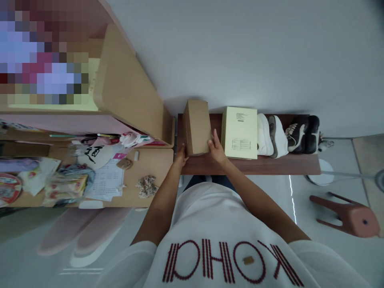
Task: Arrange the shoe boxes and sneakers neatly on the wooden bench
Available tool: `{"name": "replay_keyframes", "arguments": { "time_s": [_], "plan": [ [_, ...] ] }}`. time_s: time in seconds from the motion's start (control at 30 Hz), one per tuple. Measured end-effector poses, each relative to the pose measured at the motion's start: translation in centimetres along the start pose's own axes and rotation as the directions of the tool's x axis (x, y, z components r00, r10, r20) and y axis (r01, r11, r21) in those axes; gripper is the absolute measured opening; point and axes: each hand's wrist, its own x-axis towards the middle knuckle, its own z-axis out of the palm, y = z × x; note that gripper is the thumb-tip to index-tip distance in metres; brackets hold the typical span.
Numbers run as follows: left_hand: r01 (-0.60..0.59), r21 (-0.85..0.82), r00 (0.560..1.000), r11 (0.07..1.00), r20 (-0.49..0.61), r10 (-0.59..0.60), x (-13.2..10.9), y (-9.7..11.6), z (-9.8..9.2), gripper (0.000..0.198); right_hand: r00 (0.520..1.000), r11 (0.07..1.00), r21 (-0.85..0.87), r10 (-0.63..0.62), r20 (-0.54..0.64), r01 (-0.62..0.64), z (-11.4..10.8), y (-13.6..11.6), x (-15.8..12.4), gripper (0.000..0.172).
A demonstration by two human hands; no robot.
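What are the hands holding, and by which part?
A brown cardboard box on the dark shelf: the left hand at its near left corner, the right hand against its right side.

Grey wall (255, 48), pale floor (340, 154), cluttered wooden desk (156, 160), red stool (351, 214).

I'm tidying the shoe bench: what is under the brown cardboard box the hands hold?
The brown cardboard box rests on the dark wooden bench, with the left hand and right hand pressed to its sides. Whether anything lies beneath it is hidden by the box itself.
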Motion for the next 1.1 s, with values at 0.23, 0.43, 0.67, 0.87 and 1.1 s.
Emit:
{"name": "replay_keyframes", "arguments": {
  "time_s": [0.23,0.43,0.67,0.87,1.1],
  "plan": [
    [-0.012,-0.18,0.993,0.984,0.112,0.032,-0.3,0.0,-1.3,0.055,0.99,0.988,-0.111,-0.117,-0.084,0.107,-1.9,1.3,-0.4,0.084],
    [-0.222,-0.188,0.972,0.957,0.036,0.233,-1.9,1.0,-2.7,0.053,0.992,0.992,-0.122,0.02,-0.128,-0.036,-1.9,2.2,-0.1,0.088],
    [-0.298,-0.111,0.954,0.948,-0.074,0.292,-2.5,1.3,-2.1,0.056,0.97,0.973,-0.004,0.229,-0.086,-0.23,-0.8,3.4,1.8,0.104],
    [-0.306,-0.112,0.948,0.945,-0.124,0.292,-1.9,1.4,-1.6,0.063,0.963,0.962,0.094,0.263,-0.056,-0.257,0.1,5.1,2.4,0.096],
    [-0.341,-0.092,0.937,0.936,-0.117,0.33,-1.1,0.7,-0.9,0.065,0.941,0.938,0.156,0.326,-0.086,-0.311,0.3,6.2,3.1,0.079]
  ]
}}
